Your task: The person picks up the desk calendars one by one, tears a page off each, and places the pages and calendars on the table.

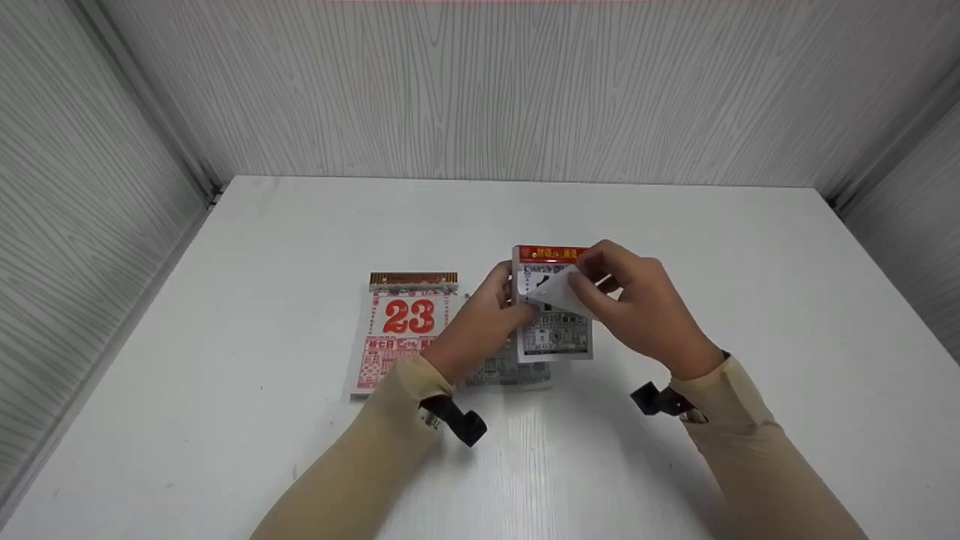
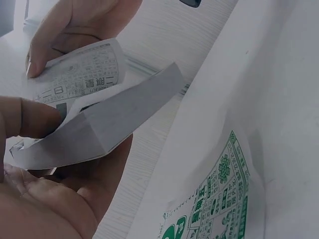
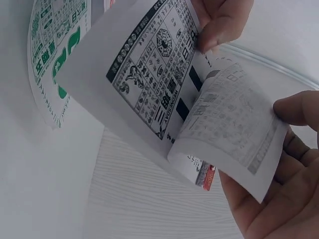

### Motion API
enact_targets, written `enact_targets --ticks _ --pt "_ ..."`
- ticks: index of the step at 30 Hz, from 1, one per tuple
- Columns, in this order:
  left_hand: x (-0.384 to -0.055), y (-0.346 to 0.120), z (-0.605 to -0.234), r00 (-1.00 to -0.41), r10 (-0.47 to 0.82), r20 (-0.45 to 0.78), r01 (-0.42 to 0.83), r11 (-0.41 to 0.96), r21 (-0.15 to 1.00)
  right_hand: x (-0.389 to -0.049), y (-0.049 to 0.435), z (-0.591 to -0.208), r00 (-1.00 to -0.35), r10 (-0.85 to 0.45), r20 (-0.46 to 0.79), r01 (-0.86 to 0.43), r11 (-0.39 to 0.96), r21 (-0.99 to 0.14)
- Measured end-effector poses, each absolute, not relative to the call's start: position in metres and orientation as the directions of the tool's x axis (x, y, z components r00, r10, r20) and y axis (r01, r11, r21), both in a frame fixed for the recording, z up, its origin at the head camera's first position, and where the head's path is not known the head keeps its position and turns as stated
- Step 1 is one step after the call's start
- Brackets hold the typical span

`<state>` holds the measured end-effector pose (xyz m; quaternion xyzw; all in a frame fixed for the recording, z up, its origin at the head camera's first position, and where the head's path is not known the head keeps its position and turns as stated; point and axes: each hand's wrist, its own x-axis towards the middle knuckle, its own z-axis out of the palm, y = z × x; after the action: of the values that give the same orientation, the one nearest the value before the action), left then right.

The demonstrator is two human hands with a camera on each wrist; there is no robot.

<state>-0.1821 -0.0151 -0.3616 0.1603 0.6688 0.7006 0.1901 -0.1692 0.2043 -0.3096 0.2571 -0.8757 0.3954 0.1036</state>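
Note:
A small tear-off calendar (image 1: 556, 341) with a red top strip is held above the table. My left hand (image 1: 482, 321) grips its left side, thumb on the front. At its upper right, my right hand (image 1: 637, 309) pinches the top page (image 1: 559, 289) between thumb and fingers. That page is lifted and folded back, still joined to the pad near the strip as far as I can see. In the right wrist view, the curled page (image 3: 234, 117) bares a black-printed sheet (image 3: 157, 59) underneath. The left wrist view shows the pad's thick edge (image 2: 99, 124).
A larger calendar (image 1: 409, 315) with a red 23 lies left of my left hand, partly covered by it. A loose green-printed sheet (image 2: 214, 199) lies on the white table (image 1: 262, 247), beneath the small calendar. Grey wood-grain panels (image 1: 480, 90) stand at the back and sides.

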Motion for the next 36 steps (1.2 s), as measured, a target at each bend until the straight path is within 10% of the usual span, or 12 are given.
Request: enact_targets --ticks 11,26,36 --pt "-0.183 -0.017 -0.361 -0.910 0.415 -0.007 -0.040 -0.072 0.997 -0.162 0.192 -0.320 -0.730 -0.596 0.333 -0.680 0.590 -0.435" --pt "-0.182 -0.016 -0.359 -0.934 0.357 -0.003 -0.045 -0.107 0.993 -0.158 0.173 -0.334 -0.731 -0.550 0.402 -0.645 0.750 -0.146" --pt "-0.183 -0.016 -0.361 -0.942 0.333 -0.036 -0.064 -0.075 0.995 -0.165 0.180 -0.330 -0.747 -0.441 0.497 -0.618 0.737 -0.274"
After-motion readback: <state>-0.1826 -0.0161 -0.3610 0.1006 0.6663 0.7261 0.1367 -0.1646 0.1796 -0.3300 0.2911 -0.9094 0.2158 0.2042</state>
